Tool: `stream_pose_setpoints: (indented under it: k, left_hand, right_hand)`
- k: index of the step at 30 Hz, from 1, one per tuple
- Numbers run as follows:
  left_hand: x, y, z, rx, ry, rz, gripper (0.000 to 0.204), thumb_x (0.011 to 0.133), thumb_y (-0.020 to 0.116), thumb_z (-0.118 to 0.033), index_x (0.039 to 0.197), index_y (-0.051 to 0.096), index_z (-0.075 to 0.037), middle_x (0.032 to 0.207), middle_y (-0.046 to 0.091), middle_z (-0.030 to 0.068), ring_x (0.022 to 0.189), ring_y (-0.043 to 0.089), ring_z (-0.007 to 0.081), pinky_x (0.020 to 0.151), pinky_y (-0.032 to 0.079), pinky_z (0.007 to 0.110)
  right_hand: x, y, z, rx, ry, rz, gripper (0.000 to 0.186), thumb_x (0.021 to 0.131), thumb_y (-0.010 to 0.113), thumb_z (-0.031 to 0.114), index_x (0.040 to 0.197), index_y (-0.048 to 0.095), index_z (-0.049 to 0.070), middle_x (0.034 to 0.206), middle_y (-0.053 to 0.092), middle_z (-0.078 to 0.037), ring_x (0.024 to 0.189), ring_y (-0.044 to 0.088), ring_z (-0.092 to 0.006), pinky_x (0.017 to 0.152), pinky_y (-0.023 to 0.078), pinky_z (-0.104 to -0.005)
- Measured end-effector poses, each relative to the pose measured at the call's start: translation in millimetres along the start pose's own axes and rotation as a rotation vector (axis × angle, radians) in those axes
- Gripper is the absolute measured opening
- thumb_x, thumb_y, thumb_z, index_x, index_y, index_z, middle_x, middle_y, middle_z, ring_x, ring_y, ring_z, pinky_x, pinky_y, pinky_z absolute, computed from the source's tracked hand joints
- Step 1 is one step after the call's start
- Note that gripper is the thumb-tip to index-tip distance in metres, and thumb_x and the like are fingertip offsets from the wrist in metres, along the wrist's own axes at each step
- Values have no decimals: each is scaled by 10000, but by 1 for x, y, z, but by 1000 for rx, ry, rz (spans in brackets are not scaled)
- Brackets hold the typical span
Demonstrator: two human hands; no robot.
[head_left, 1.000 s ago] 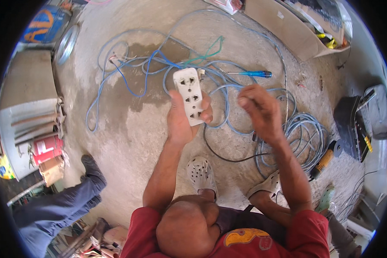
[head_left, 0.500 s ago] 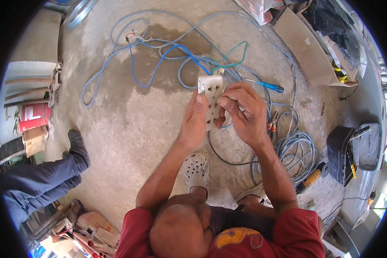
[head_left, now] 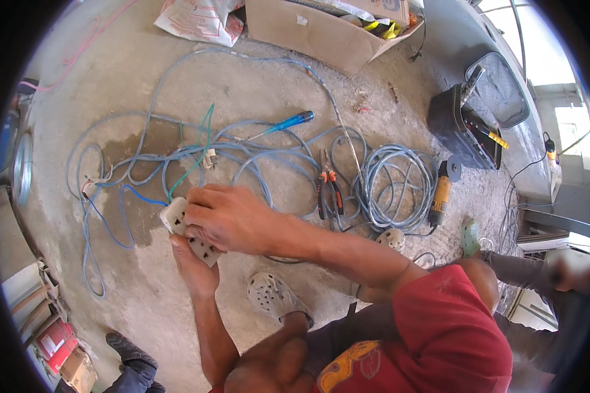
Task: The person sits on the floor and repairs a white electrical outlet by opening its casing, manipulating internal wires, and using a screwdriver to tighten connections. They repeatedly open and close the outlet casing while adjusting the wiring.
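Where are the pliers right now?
In the head view, the pliers lie on the concrete floor right of centre, between the right hand and the coiled blue cable, below the blue screwdriver.

Both forearms enter from the lower edge and converge at left of centre. The left hand lies lowermost, palm turned up, its bare forearm rising steeply from below; the fingers curl upward around the underside of the white rectangular plastic socket strip, thumb side toward the left. The right hand lies above it, back of the hand facing the camera, knuckles pointing left, fingers bent and pressed down over the strip's upper face. The right forearm runs diagonally down and rightward, bare to the elbow, meeting a red short sleeve. The two hands overlap, touching at the strip, wrists well apart.
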State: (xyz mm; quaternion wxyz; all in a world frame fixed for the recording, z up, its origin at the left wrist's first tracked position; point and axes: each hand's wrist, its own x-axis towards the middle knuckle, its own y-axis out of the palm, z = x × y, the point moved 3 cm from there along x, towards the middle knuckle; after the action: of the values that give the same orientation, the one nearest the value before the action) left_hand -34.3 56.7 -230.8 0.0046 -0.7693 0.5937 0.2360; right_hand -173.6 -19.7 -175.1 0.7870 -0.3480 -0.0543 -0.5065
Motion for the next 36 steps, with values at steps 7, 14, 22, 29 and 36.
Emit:
stream_pose_setpoints:
  k: [7, 14, 22, 29, 36]
  left_hand:
    - [-8, -12, -9, -93, 24, 207, 590, 998, 296, -622, 1183, 515, -106, 873, 541, 30, 686, 508, 160, 571, 416, 330]
    - [-14, -5, -22, -127, -48, 193, 677, 927, 378, -707, 1155, 529, -88, 794, 509, 21, 602, 488, 143, 546, 408, 321]
    - [17, 3, -65, -106, 44, 154, 530, 990, 485, -466, 1302, 465, -39, 858, 573, 71, 650, 565, 152, 515, 477, 310]
    - [86, 44, -109, 86, -95, 58, 442, 993, 518, -376, 1303, 493, -62, 1023, 633, 72, 760, 614, 153, 646, 537, 339]
    - [110, 75, -156, 14, -64, 387, 418, 997, 519, -374, 1301, 508, -88, 1014, 576, 15, 774, 548, 129, 627, 464, 300]
  right_hand:
    - [19, 7, 4, 390, 362, 167, 309, 777, 739, 65, 997, 524, 36, 882, 586, -125, 776, 672, -262, 610, 511, -399]
    - [22, 15, 6, 595, 415, 269, 429, 784, 769, 86, 1099, 487, 13, 875, 605, -165, 795, 635, -316, 684, 492, -413]
    - [49, -35, 4, 326, 131, 473, 442, 895, 675, 284, 1237, 536, 40, 1005, 626, -175, 920, 647, -343, 787, 503, -426]
    - [-19, -213, -39, -239, 478, 491, 350, 899, 668, 264, 1162, 627, 38, 1059, 642, -145, 888, 648, -291, 806, 506, -407]
    - [-154, -365, -7, -702, 1001, -34, 306, 920, 642, 247, 1157, 649, 54, 1132, 671, -131, 912, 680, -249, 820, 530, -382]
